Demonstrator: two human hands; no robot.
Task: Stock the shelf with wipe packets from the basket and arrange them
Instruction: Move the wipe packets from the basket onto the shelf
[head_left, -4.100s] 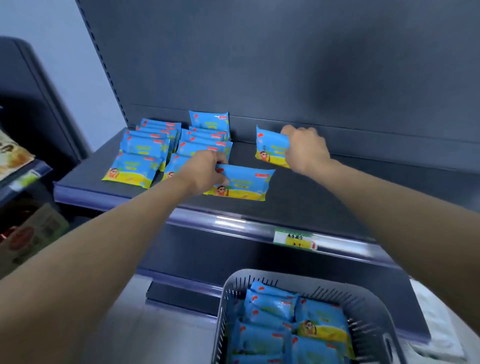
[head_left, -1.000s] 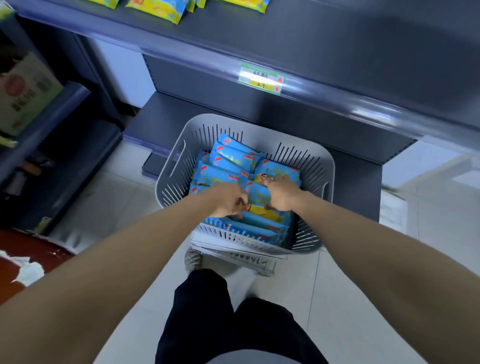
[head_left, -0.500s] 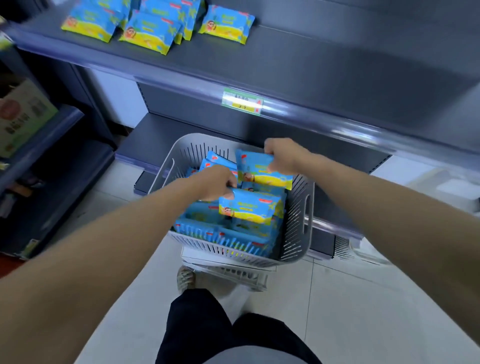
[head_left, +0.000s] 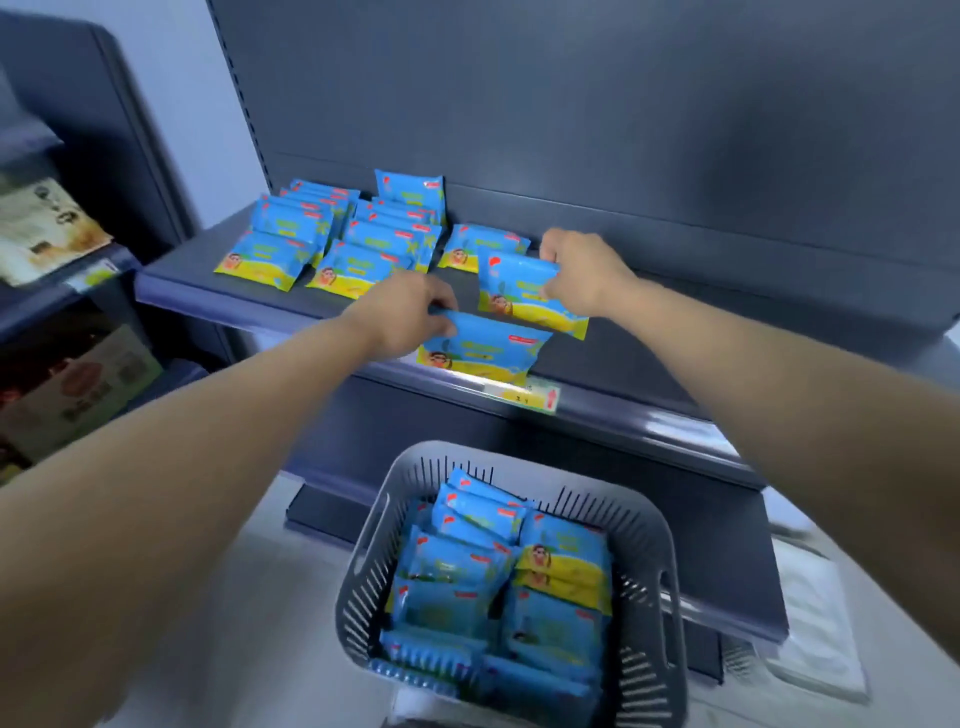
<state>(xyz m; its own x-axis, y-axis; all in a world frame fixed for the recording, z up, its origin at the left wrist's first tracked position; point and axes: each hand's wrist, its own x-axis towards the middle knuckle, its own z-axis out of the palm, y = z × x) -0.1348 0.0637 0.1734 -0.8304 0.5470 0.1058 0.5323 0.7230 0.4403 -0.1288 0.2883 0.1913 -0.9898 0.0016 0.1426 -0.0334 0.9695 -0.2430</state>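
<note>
**ENTRY: wipe packets, two in hand, over shelf front**

**Risks**
- Left-hand packet (head_left: 485, 351) sits at the near lip of the shelf (head_left: 675, 332), w/ its lower edge over the price rail. If released here, likely slides off toward the basket (head_left: 644, 525) or floor. Cause: too little deck under it.
- Right-hand packet (head_left: 530, 296) is tilted and pinched by its right end only. Soft pouch, so probably sags or twists when set down and lands crooked vs. the rows.
- Both packets overlap in view, right one just behind the left one. Placing both at once could knock one into the other; cannot tell if they touch.
- Lone packet (head_left: 483, 247) lying flat just beyond the right-hand packet may get shoved toward the back panel (head_left: 623, 130) if the drop goes deep.
- Price tag (head_left: 540, 397) is partly covered by left packet; snag unlikely, but possible.

**Hand pose**
- Left hand (head_left: 405, 319): arm extended from near-left, palm down, fingers closed on the packet's upper left corner.
- Right hand (head_left: 584, 278): arm extended from near-right, knuckles up, fingers curled shut on the packet's right end.

**Stock location**
- Stocked rows (head_left: 332, 244): left part of shelf, two overlapping columns, one packet upright at the far end.
- Basket: below the shelf, near side, still holds many packets. Judged partway through stocking.
</note>
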